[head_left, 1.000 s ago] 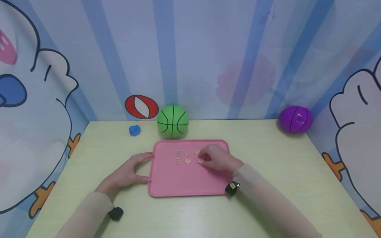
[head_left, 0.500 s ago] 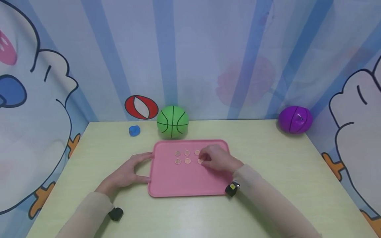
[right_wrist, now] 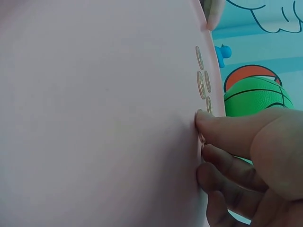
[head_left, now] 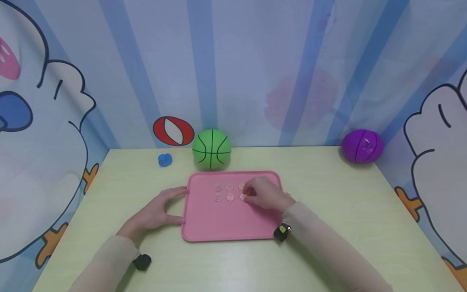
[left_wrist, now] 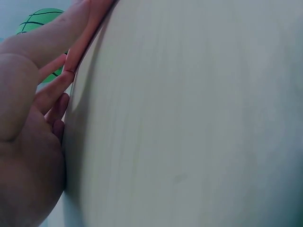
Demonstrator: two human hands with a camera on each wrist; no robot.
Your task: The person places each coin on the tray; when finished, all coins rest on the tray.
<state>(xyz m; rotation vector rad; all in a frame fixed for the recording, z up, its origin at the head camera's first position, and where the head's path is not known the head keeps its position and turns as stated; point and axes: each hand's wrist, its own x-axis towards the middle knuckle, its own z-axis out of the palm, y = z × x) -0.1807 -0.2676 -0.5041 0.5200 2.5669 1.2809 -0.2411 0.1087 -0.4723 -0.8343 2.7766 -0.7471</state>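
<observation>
Head view shows the left hand (head_left: 155, 211) spread wide, only touching the pink tray (head_left: 215, 225), and the right hand (head_left: 267, 193) pinching a coin (head_left: 242, 197) at its fingertips, where a sideways slip could knock the neighbouring coins (head_left: 230, 197) between the hands askew.

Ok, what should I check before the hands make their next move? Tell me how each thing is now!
1. Left hand touching the left side of the pink tray: ok.
2. The four leftmost discs in two neat rows: ok.
3. Right hand at the third disc from the left in the near row: ok.
4. That third disc lying flat on the tray: cannot tell, fingers cover part of it.
5. Green ball off the tray: ok, it sits behind it.
6. Purple ball away from both hands: ok.
</observation>
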